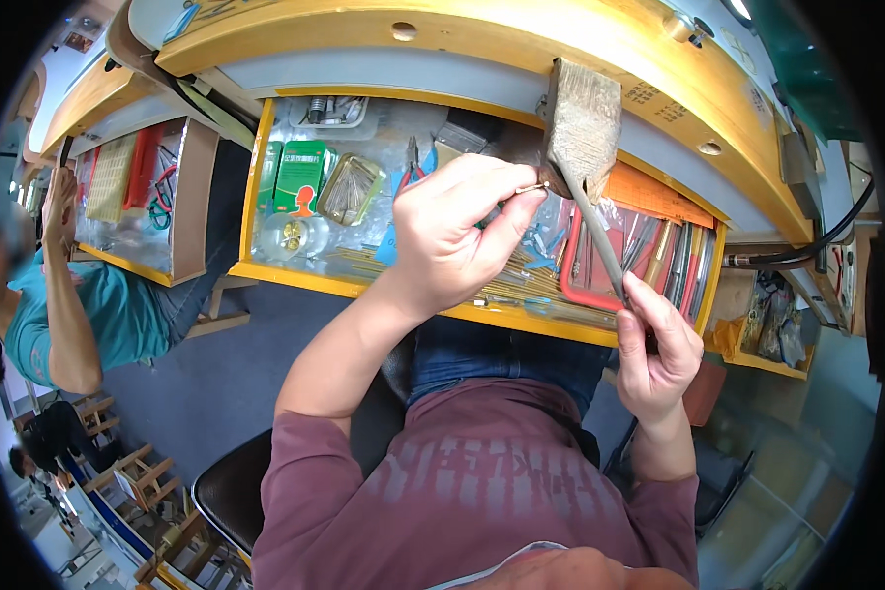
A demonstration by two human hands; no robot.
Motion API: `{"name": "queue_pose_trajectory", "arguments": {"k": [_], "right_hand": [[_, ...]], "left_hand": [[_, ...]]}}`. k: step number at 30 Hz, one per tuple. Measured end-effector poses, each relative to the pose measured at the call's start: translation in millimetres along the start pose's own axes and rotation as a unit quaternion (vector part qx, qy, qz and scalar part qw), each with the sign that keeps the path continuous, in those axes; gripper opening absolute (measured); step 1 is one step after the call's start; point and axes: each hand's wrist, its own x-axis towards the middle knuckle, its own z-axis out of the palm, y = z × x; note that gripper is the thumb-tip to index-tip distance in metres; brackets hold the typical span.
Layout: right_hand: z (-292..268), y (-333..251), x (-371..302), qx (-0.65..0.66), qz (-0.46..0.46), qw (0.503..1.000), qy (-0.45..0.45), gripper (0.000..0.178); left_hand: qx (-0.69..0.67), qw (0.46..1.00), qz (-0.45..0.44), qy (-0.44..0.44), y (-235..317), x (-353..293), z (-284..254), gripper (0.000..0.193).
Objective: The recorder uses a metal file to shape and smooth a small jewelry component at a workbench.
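Note:
My left hand (457, 231) is closed in a pinch on a small gold-coloured metal piece (538, 186), just left of the tip of the worn wooden bench pin (585, 118). My fingers hide most of that piece. Lower right, my right hand (661, 349) grips one end of a long grey file (600, 241). The file slants up and left to the bench pin's notched end, its far end close beside the small piece. Whether file and piece touch, I cannot tell.
An open drawer (310, 278) below holds pliers (412, 165), a green tin (301, 179), a tin of small pins (350, 191), brass rods and a red tray (572, 280) of tools. The yellow bench edge (462, 41) curves above. Another person (98, 315) sits at the left.

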Motion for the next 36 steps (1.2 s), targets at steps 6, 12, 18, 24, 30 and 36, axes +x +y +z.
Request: {"name": "queue_pose_trajectory", "arguments": {"k": [6, 12, 18, 24, 30, 36], "right_hand": [[-6.9, -6.8, -4.1, -0.100, -0.053, 0.994, -0.009, 0.041], [-13.2, -13.0, -5.1, -0.118, -0.069, 0.990, -0.024, 0.044], [25.0, -22.9, 60.5, -0.146, -0.118, 0.981, -0.059, 0.053], [2.0, -13.4, 14.0, -0.152, -0.100, 0.982, -0.040, 0.051], [30.4, -20.0, 64.6, -0.142, -0.145, 0.978, -0.052, 0.054], [5.7, -29.2, 39.2, -0.109, -0.113, 0.987, 0.029, 0.031]], "left_hand": [[0.056, 0.992, 0.108, -0.030, -13.3, 8.1, -5.5, 0.014], [0.062, 0.985, 0.151, -0.048, -18.5, 12.2, -6.5, 0.015], [0.076, 0.987, 0.141, -0.023, -18.9, 8.9, -3.0, 0.017], [0.071, 0.984, 0.161, -0.006, -15.6, 8.4, -2.1, 0.013], [0.087, 0.985, 0.148, -0.004, -15.7, 7.0, -0.5, 0.014], [0.058, 0.988, 0.143, -0.011, -17.7, 5.0, 1.0, 0.011]]}}
